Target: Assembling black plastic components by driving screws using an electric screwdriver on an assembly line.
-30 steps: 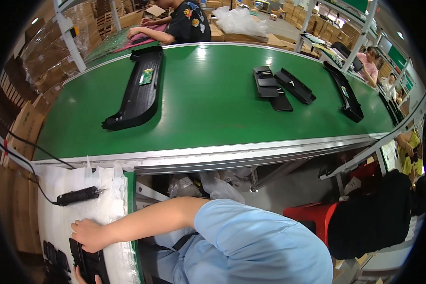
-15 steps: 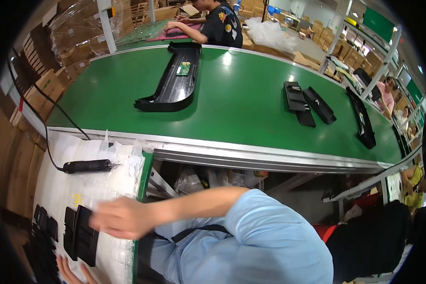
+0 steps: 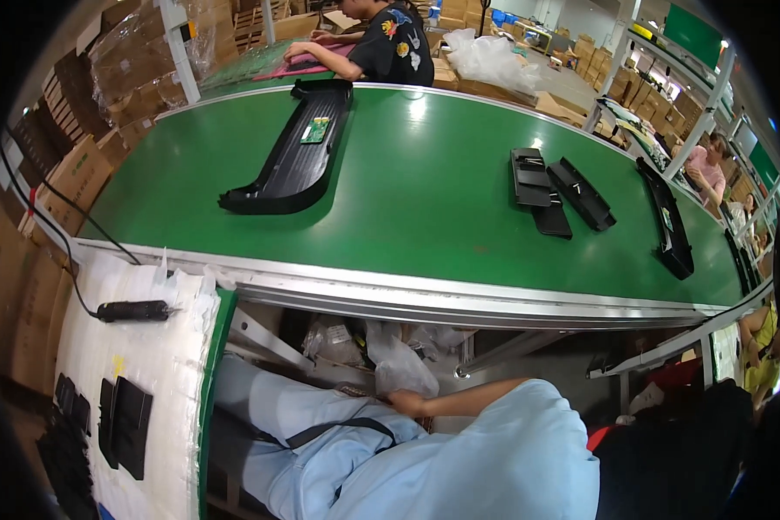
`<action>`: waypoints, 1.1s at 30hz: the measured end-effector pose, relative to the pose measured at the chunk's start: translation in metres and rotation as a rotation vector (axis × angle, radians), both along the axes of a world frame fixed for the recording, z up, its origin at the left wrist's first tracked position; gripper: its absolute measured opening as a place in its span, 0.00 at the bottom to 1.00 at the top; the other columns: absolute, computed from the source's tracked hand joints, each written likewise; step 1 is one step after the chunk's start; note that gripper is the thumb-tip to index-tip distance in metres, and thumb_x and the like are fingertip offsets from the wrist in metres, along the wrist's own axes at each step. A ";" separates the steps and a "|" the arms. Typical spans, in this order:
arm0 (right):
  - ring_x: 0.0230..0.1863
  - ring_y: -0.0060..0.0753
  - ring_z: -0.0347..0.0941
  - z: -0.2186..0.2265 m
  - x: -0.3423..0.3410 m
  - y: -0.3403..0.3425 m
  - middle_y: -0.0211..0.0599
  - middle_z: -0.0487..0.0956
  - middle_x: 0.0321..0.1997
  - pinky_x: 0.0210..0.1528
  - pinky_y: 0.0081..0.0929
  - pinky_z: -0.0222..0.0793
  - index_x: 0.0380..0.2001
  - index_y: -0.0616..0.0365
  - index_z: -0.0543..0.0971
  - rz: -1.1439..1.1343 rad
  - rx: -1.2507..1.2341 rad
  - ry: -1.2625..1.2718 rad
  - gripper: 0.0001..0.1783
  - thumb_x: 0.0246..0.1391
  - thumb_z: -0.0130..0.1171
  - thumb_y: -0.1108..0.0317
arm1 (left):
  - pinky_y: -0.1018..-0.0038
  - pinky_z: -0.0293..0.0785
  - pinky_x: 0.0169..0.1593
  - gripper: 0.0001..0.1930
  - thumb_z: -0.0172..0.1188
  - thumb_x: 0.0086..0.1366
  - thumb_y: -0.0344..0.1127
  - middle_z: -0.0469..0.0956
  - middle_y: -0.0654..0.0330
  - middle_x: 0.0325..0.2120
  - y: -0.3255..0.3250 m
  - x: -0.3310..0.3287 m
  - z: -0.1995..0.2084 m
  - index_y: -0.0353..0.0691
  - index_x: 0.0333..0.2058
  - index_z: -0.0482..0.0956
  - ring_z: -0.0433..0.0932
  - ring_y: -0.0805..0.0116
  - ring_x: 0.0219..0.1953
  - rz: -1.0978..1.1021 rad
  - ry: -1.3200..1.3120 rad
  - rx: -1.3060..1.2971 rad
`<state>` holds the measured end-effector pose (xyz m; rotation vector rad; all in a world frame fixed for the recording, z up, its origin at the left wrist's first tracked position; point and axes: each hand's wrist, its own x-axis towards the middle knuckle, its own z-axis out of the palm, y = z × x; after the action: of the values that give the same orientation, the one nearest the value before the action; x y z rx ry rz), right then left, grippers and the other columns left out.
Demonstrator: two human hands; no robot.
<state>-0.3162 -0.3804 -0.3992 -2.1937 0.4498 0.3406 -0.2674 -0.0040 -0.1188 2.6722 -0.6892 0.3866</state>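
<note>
My right hand (image 3: 407, 402) is low beside my leg, below the bench edge and next to a clear plastic bag (image 3: 400, 368); its fingers are too small and hidden to read. My left hand is out of view. On the white-covered side table at the left lie two flat black plastic parts (image 3: 132, 426), side by side, with no hand on them. Above them rests a black electric screwdriver (image 3: 133, 310) with its cable running up to the left. More small black parts (image 3: 72, 403) lie along the table's left side.
On the green conveyor belt (image 3: 425, 225) sit a long black housing (image 3: 286, 165) holding a green circuit board (image 3: 315, 131), several smaller black parts (image 3: 542, 191), and another long black piece (image 3: 666, 221). A co-worker (image 3: 394, 43) works across the belt. Cardboard boxes line the left.
My right hand has left the black parts on the side table and dropped to the right, beside my leg. My left hand has gone out of view. The view has shifted slightly.
</note>
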 end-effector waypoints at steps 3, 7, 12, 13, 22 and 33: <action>0.42 0.58 0.76 0.021 0.005 -0.002 0.58 0.79 0.38 0.45 0.47 0.70 0.44 0.59 0.76 0.026 0.008 0.015 0.25 0.58 0.47 0.48 | 0.60 0.72 0.37 0.12 0.54 0.65 0.35 0.74 0.46 0.28 -0.009 -0.002 -0.006 0.32 0.40 0.76 0.74 0.44 0.31 -0.004 -0.001 0.019; 0.41 0.58 0.76 0.025 0.004 -0.003 0.58 0.79 0.37 0.44 0.47 0.70 0.43 0.59 0.77 0.086 -0.028 0.076 0.26 0.57 0.47 0.47 | 0.60 0.72 0.37 0.12 0.54 0.65 0.35 0.74 0.46 0.29 -0.014 0.010 -0.006 0.32 0.40 0.76 0.74 0.44 0.31 -0.044 0.017 0.046; 0.42 0.58 0.75 0.041 0.014 0.002 0.56 0.78 0.37 0.45 0.46 0.70 0.39 0.60 0.78 0.013 -0.042 0.055 0.22 0.59 0.47 0.52 | 0.60 0.72 0.37 0.12 0.54 0.65 0.36 0.75 0.45 0.29 -0.008 0.043 -0.008 0.32 0.40 0.76 0.74 0.44 0.31 -0.082 0.066 0.067; 0.42 0.58 0.75 0.038 0.014 0.004 0.56 0.78 0.37 0.45 0.46 0.70 0.39 0.59 0.78 0.004 -0.042 0.027 0.22 0.59 0.47 0.50 | 0.60 0.72 0.37 0.12 0.54 0.65 0.36 0.75 0.45 0.29 -0.006 0.051 -0.009 0.32 0.40 0.76 0.74 0.44 0.31 -0.086 0.080 0.068; 0.35 0.43 0.77 -0.024 0.005 -0.004 0.52 0.79 0.31 0.42 0.36 0.71 0.50 0.56 0.73 0.030 0.278 0.034 0.21 0.59 0.49 0.55 | 0.60 0.72 0.37 0.12 0.54 0.65 0.36 0.75 0.45 0.30 0.025 0.137 -0.018 0.33 0.41 0.76 0.74 0.44 0.32 -0.003 0.152 0.024; 0.39 0.45 0.77 -0.166 0.106 0.188 0.47 0.78 0.46 0.44 0.39 0.71 0.50 0.57 0.73 -0.655 0.362 0.435 0.22 0.57 0.52 0.55 | 0.60 0.73 0.37 0.12 0.54 0.65 0.36 0.75 0.44 0.31 0.091 0.235 0.016 0.34 0.41 0.76 0.75 0.44 0.33 -0.045 0.359 0.074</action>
<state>-0.2102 -0.1920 -0.5657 -1.5091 1.2031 0.4877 -0.0324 0.0865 -0.1025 2.6858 -0.6589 -0.1335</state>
